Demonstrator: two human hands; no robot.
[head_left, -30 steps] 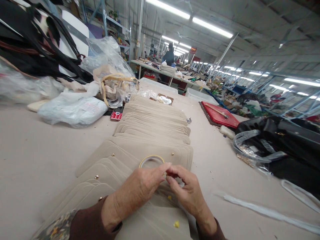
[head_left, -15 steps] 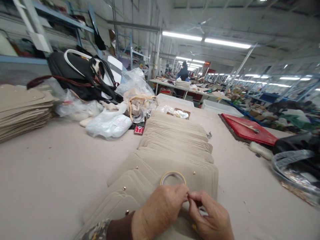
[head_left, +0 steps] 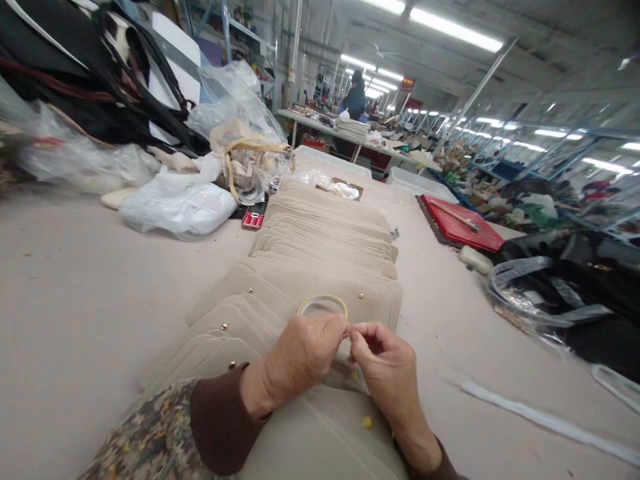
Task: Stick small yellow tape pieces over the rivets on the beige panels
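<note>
My left hand point(head_left: 305, 350) is closed, with a roll of yellow-edged tape point(head_left: 324, 298) standing out beyond its fingers. Its fingertips meet those of my right hand point(head_left: 389, 367), which is pinched; whatever lies between the fingertips is too small to make out. Both hands are over overlapping beige panels point(head_left: 330, 230), which run away from me in a long row. Small gold studs point(head_left: 250, 291) show on the nearer panels. A small yellow bit point(head_left: 367, 422) lies on the beige material below my right hand.
Plastic-wrapped items point(head_left: 180, 203) and black bags point(head_left: 65, 87) lie at the left. A red and black calculator point(head_left: 253, 217) sits beside the panels. At the right are a red board point(head_left: 463, 222), black bags and a white strip point(head_left: 545, 417). A person point(head_left: 354, 100) is at a far table.
The view has shifted right and down, so the hands and panels appear higher and farther left. More of both sleeves and the white strip now show. My fingertips remain together.
</note>
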